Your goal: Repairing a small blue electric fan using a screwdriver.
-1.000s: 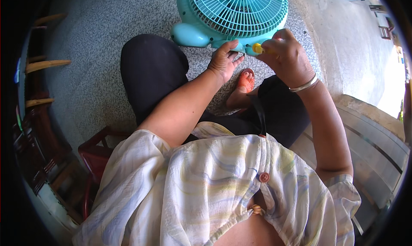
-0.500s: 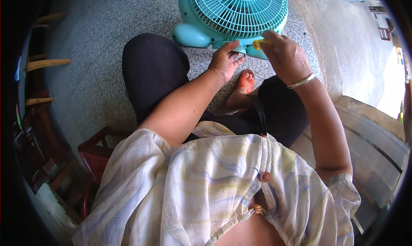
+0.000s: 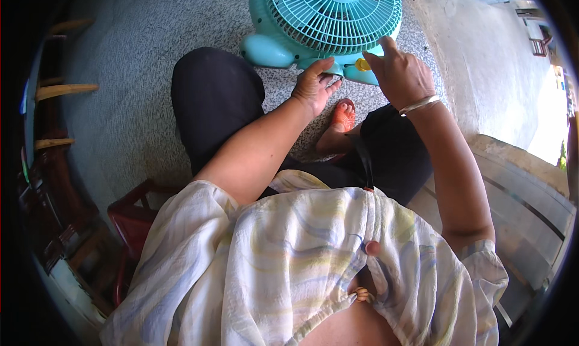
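A turquoise box fan (image 3: 322, 26) with a round grille stands at the top centre of the view. My left hand (image 3: 312, 88) grips a turquoise piece along its lower front edge, thumb on top and the other fingers bent beneath. My right hand (image 3: 401, 77) holds a yellow-handled screwdriver (image 3: 362, 65) whose shaft points left toward the fan's lower casing; whether the tip sits on a screw is too small to tell. My fingers partly hide the handle.
My dark-trousered left knee (image 3: 214, 92) and a sandalled foot (image 3: 342, 117) are below the fan on speckled floor (image 3: 139, 56). A red plastic chair (image 3: 132, 219) is at left, wooden furniture (image 3: 66, 91) beyond it. A metal-slatted surface (image 3: 518, 195) and pale concrete (image 3: 476, 56) lie to the right.
My right hand has changed its grip on the screwdriver, its index finger higher and the back of the hand shifted slightly left. My left hand has stayed on the fan's edge.
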A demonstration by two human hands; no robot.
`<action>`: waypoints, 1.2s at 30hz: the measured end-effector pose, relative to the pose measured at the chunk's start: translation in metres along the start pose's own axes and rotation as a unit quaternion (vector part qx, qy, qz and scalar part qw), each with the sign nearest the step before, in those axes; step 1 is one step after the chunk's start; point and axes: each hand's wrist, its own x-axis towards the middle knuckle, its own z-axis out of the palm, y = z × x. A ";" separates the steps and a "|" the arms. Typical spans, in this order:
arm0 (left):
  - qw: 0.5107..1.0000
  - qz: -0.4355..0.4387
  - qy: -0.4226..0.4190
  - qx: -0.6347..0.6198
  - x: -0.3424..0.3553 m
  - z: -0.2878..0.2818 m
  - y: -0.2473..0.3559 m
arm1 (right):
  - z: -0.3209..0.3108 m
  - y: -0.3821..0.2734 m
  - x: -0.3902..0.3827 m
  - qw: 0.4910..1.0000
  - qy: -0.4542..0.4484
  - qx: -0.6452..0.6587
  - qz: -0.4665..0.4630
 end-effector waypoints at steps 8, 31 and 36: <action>1.000 -0.006 0.008 -0.001 0.001 -0.001 -0.002 | 0.005 0.014 -0.008 0.969 0.046 0.089 -0.226; 1.000 0.001 -0.005 0.007 0.002 -0.001 -0.002 | -0.001 0.001 0.001 0.996 -0.075 -0.045 -0.025; 1.000 0.002 0.011 0.000 0.001 -0.002 -0.001 | -0.006 0.000 0.000 0.997 -0.067 -0.023 -0.009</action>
